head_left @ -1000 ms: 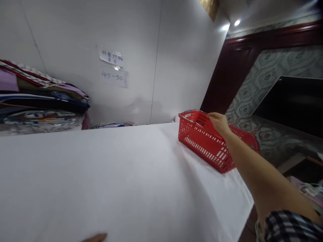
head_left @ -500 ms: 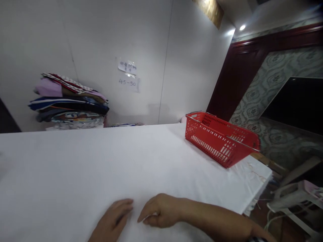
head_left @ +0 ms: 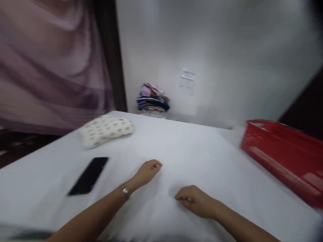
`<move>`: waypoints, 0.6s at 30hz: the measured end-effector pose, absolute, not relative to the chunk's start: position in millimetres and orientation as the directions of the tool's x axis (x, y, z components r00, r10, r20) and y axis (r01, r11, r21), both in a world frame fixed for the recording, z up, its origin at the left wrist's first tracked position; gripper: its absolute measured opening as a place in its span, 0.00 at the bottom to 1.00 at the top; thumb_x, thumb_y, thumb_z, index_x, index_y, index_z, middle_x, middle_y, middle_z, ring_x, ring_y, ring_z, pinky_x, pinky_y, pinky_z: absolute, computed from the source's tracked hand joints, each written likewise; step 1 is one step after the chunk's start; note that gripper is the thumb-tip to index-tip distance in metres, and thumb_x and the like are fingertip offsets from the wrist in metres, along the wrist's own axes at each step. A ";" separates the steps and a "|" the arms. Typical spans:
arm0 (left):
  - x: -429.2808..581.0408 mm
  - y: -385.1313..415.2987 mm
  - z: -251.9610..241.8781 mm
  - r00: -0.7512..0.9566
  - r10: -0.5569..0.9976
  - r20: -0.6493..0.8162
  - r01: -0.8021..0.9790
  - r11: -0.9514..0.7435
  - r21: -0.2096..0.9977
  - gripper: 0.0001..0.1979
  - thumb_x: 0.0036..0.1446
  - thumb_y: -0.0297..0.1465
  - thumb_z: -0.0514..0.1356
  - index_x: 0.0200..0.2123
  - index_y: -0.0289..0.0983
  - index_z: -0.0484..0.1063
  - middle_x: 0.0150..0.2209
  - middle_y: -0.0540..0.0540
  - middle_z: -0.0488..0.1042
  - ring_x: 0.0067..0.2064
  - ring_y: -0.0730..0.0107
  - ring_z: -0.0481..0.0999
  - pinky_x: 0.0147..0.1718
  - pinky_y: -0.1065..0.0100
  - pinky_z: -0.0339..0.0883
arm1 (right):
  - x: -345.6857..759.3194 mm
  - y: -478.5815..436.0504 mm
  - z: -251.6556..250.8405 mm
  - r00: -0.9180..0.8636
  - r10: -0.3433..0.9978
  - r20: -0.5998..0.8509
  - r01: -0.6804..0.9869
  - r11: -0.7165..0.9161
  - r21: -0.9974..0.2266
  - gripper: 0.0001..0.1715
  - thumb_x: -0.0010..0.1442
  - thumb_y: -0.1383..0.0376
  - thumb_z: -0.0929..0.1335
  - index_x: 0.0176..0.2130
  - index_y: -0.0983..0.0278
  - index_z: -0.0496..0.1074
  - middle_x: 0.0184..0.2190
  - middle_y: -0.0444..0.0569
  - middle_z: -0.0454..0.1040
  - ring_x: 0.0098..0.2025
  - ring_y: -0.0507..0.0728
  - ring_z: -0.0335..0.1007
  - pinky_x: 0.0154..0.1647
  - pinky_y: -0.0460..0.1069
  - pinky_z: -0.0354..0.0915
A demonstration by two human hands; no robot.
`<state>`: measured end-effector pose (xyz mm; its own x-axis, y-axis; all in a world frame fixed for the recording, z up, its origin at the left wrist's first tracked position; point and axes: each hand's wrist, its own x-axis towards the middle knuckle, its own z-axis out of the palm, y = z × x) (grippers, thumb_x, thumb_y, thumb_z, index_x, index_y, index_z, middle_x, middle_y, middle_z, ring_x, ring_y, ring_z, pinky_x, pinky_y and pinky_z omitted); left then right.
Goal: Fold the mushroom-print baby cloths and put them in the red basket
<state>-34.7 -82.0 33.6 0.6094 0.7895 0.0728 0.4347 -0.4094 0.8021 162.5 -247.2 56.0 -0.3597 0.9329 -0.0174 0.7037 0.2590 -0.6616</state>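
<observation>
Both hands rest on a white cloth-covered table point(head_left: 207, 151). My left hand point(head_left: 147, 171) lies near the table's middle with its fingers curled loosely, a bracelet on the wrist, nothing visible in it. My right hand point(head_left: 195, 201) sits to its right, knuckles up, fingers bent down against the cloth. The view is smeared by motion. A black phone point(head_left: 88, 175) lies flat to the left of my left hand. A red plastic basket point(head_left: 285, 156) stands at the table's right side.
A folded white spotted cloth point(head_left: 106, 129) lies at the table's far left corner. A stack of folded fabrics point(head_left: 152, 101) stands against the white wall beyond. A mauve curtain point(head_left: 50, 60) hangs at the left.
The view has swung left, bringing the phone, spotted cloth and curtain into sight. My right hand left the basket's rim one second ago and now rests on the cloth; both hands have spread apart.
</observation>
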 end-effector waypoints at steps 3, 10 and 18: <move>-68.8 -69.4 38.5 0.502 0.861 0.088 0.538 -0.390 0.747 0.14 0.54 0.35 0.53 0.37 0.37 0.74 0.37 0.46 0.77 0.37 0.67 0.75 0.38 0.68 0.68 | 134.5 -236.4 51.2 -0.395 0.919 0.006 0.637 0.279 -0.718 0.17 0.56 0.72 0.60 0.37 0.61 0.74 0.34 0.45 0.76 0.35 0.52 0.70 0.38 0.46 0.65; -123.0 -11.8 52.4 0.275 0.954 0.115 0.813 -0.295 0.502 0.17 0.55 0.33 0.53 0.47 0.35 0.69 0.47 0.41 0.72 0.45 0.64 0.73 0.46 0.66 0.65 | 104.0 -200.9 20.8 -0.404 0.886 0.226 0.623 0.448 -0.641 0.16 0.60 0.64 0.61 0.43 0.58 0.75 0.48 0.52 0.73 0.49 0.57 0.70 0.51 0.52 0.66; -160.0 87.1 64.3 0.046 0.965 0.259 0.965 -0.110 0.238 0.31 0.53 0.27 0.55 0.60 0.30 0.53 0.65 0.32 0.45 0.65 0.50 0.45 0.59 0.46 0.38 | 139.3 -170.4 -54.9 -0.305 0.841 0.446 0.673 0.522 -0.524 0.18 0.56 0.62 0.66 0.48 0.50 0.73 0.50 0.48 0.72 0.52 0.61 0.68 0.51 0.54 0.68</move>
